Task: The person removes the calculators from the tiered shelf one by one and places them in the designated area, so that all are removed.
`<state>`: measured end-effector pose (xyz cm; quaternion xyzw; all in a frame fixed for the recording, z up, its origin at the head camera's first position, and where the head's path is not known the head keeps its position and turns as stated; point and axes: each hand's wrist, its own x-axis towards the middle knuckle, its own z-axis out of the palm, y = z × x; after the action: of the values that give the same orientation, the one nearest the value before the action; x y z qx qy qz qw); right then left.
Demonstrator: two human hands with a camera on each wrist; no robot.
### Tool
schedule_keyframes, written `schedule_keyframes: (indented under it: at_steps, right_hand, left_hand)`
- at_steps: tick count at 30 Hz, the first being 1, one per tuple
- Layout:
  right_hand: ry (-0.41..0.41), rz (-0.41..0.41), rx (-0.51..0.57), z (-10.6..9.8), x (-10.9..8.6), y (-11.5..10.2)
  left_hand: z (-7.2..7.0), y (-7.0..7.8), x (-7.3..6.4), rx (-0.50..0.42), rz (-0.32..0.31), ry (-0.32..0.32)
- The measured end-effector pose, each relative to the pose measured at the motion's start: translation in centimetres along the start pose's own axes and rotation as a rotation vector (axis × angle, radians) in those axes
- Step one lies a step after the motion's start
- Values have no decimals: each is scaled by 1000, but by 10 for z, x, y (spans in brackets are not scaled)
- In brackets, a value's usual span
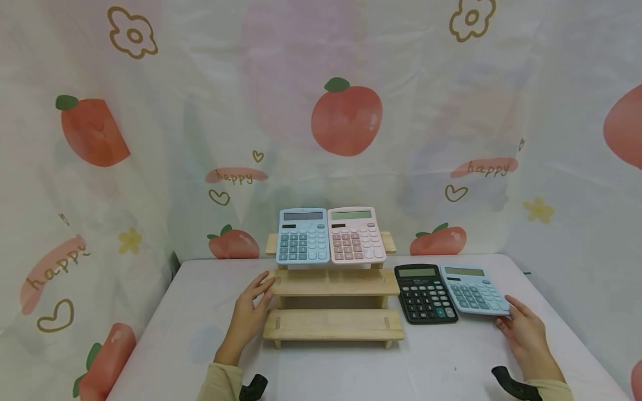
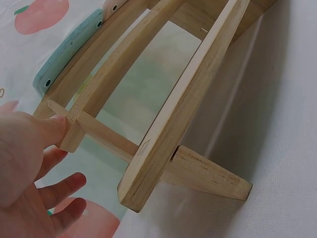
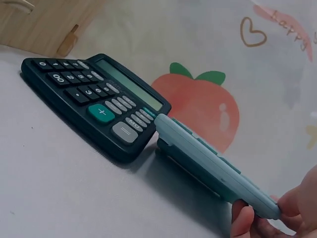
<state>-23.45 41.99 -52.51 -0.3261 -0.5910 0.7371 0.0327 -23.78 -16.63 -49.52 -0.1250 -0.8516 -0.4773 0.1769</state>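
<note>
My right hand [image 1: 524, 334] pinches the near right corner of a light blue calculator [image 1: 473, 291]. In the right wrist view that calculator [image 3: 213, 166] is tilted, its held end raised off the table. Close beside it on the left lies a black calculator [image 1: 426, 295] with a green plus key [image 3: 101, 113]. My left hand [image 1: 251, 309] touches the left end of the middle step of a wooden tiered stand [image 1: 333, 326]; in the left wrist view its thumb and forefinger pinch the board's end. On the top step lean another blue calculator [image 1: 303, 236] and a pink calculator [image 1: 356, 235].
The stand's middle and bottom steps [image 1: 333, 283] face me. A white cloth covers the table [image 1: 200, 312]. Behind it hangs a curtain [image 1: 401, 111] printed with fruit and hearts. Black straps [image 1: 514, 383] show at both wrists.
</note>
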Motion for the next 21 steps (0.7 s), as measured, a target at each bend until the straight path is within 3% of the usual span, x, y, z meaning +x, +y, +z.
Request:
schedule_keyframes:
  at_steps: [7, 11, 21]
  right_hand:
    - [73, -99, -95, -2, 11, 10]
    - [108, -180, -247, 0, 10, 12]
    - [171, -215, -467, 4, 0, 8]
  left_hand:
    - [0, -1, 0, 2, 8, 3]
    - [0, -1, 0, -1, 15, 5]
    - [1, -1, 0, 4, 3, 1]
